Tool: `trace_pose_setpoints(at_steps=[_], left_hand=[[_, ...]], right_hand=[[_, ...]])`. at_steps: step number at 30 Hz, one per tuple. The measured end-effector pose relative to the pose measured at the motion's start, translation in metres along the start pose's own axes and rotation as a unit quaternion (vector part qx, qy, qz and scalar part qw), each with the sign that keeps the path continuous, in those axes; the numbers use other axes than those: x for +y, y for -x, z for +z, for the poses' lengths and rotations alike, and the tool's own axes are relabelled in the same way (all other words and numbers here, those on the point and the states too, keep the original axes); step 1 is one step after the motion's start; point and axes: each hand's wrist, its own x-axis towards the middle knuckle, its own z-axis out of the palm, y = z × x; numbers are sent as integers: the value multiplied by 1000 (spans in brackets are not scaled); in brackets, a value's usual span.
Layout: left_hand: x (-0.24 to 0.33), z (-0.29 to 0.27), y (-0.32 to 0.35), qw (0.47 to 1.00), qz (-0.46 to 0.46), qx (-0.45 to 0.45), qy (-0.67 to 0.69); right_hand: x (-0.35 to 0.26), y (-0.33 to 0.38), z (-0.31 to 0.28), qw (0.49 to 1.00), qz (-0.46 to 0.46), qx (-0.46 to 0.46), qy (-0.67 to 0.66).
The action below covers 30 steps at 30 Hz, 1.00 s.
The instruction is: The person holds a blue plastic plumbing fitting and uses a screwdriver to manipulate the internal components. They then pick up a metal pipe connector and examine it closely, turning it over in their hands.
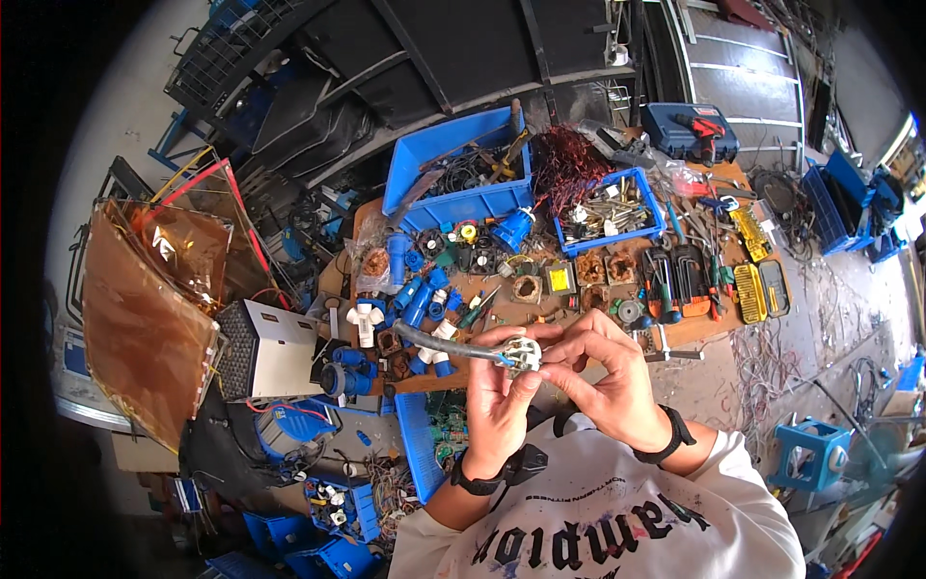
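Observation:
Close in front of my chest, just off the bench's near edge, I hold a round white plug core (522, 354) with metal parts showing on its face. A thick grey cable (439, 341) runs out of it to the left, and a bit of blue wire shows where the two meet. My left hand (497, 415) is closed around the plug core and the cable end, thumb at the front. At the right rim of the plug core, the fingers and thumb of my right hand (617, 386) pinch together. Anything small between those fingertips is hidden.
Blue and white plug housings (417, 301) crowd the bench's left half. A blue crate (463, 203) and a blue tray of metal parts (610, 214) stand behind. Hand tools (690, 280) lie right, below a red drill (706, 130). A white box (275, 349) stands left.

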Motion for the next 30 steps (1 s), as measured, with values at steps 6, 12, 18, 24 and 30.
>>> trace_pose_setpoints(at_steps=[6, 12, 18, 24, 30], left_hand=[[1, -5, -1, 1000, 5, 3, -21], [2, -3, -5, 999, 31, -13, -21], [3, -6, -4, 999, 30, -8, -12], [1, -7, -7, 998, 42, -11, -34], [2, -10, -4, 998, 45, 2, -51]], right_hand=[[4, 0, -1, 999, -11, -15, 28], [6, -2, 2, 999, 9, -15, -34], [2, -6, 3, 998, 26, -29, -46], [8, -6, 5, 998, 13, -26, -51], [7, -11, 7, 996, 39, -35, -68]])
